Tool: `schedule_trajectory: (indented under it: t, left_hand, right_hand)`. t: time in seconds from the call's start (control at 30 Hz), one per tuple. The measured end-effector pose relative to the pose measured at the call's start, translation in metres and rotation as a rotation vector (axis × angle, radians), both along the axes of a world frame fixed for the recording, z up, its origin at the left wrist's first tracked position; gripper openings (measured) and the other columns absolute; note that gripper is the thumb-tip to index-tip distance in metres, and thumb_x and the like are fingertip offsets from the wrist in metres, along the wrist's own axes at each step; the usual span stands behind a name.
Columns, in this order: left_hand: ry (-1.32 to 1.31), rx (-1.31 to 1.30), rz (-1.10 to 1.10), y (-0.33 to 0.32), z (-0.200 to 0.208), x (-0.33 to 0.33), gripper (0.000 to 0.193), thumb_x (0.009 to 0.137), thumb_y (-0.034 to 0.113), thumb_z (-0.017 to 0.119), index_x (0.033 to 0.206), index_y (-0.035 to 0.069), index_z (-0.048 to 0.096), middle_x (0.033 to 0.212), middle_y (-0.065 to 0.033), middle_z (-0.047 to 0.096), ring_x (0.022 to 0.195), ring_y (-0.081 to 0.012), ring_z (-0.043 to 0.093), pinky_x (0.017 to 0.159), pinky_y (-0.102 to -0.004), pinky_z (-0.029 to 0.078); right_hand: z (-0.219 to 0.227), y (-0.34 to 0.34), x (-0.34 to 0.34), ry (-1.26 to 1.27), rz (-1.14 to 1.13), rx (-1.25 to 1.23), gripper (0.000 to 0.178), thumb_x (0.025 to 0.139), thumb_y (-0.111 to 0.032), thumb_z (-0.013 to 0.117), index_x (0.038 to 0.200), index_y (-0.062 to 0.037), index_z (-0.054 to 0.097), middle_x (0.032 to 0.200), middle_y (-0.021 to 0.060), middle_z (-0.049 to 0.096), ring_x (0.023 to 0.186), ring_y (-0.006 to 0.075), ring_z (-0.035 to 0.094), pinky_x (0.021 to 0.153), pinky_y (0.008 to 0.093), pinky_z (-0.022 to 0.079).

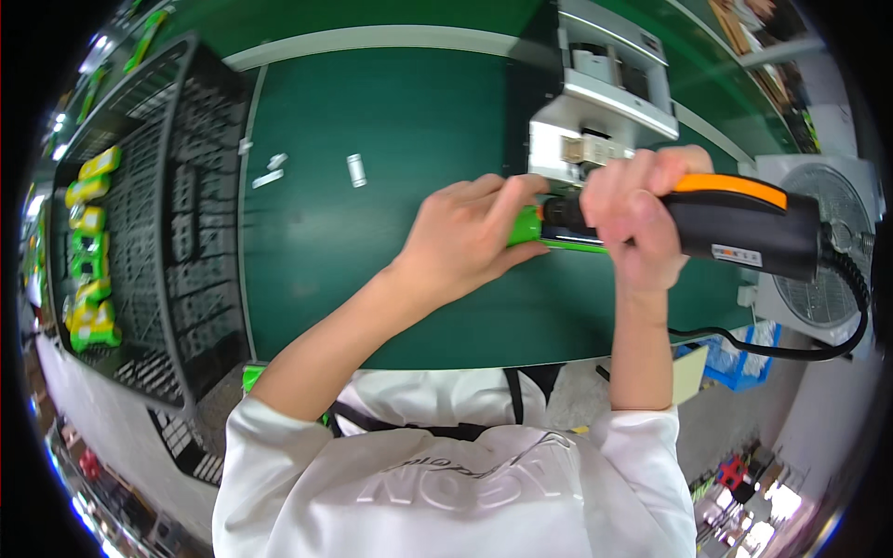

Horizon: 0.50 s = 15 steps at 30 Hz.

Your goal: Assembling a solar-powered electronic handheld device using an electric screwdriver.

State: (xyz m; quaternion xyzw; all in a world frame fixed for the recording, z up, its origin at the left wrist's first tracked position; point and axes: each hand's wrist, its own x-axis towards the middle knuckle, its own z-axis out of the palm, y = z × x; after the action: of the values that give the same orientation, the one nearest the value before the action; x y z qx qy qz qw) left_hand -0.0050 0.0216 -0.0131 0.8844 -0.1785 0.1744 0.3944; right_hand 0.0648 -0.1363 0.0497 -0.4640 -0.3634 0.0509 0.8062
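My right hand (637,209) is wrapped round a black electric screwdriver (744,228) with an orange lever and a coiled cord. The tool lies nearly level, its nose pointing left. My left hand (465,228) is closed on a bright green piece (527,226), thumb below and fingers above. The screwdriver's nose meets or nearly meets this piece close to my left fingertips; whether they touch cannot be told. A long green edge of it runs right, under the tool. Fingers and tool hide the rest of the piece.
A grey metal-cased machine (605,93) stands just beyond my hands. Several small white parts (356,171) lie on the green tabletop (316,260). At the left, a black crate (177,223) holds yellow-and-green pieces (90,251). A fan (819,209) and a blue bin (749,363) are at the right.
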Motion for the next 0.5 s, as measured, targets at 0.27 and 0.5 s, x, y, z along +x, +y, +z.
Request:
schedule_trajectory:
  t: [0.27,0.5]
  left_hand:
    - [-0.29,0.195,0.124,-0.009,0.002,-0.033,0.034,0.072,0.022,0.07,0.099,0.009,0.055,0.068,-0.0015,0.052,0.062,-0.0208,0.056,0.053,-0.0349,0.044]
    - [0.171,0.307,0.331,0.078,0.039,-0.28,0.048,0.067,0.02,0.08,0.108,0.002,0.062,0.102,-0.0101,0.066,0.091,-0.0311,0.065,0.076,-0.0418,0.055]
  right_hand:
    - [0.005,-0.097,0.012,-0.182,0.089,0.039,0.018,0.073,-0.021,0.049,0.087,-0.0089,0.049,0.064,0.0013,0.041,0.057,0.0151,0.042,0.064,0.0325,0.035]
    - [0.021,-0.125,-0.013,0.081,-0.017,0.225,0.012,0.073,-0.022,0.055,0.084,-0.0169,0.056,0.058,-0.0076,0.043,0.049,0.0058,0.039,0.063,0.0234,0.032]
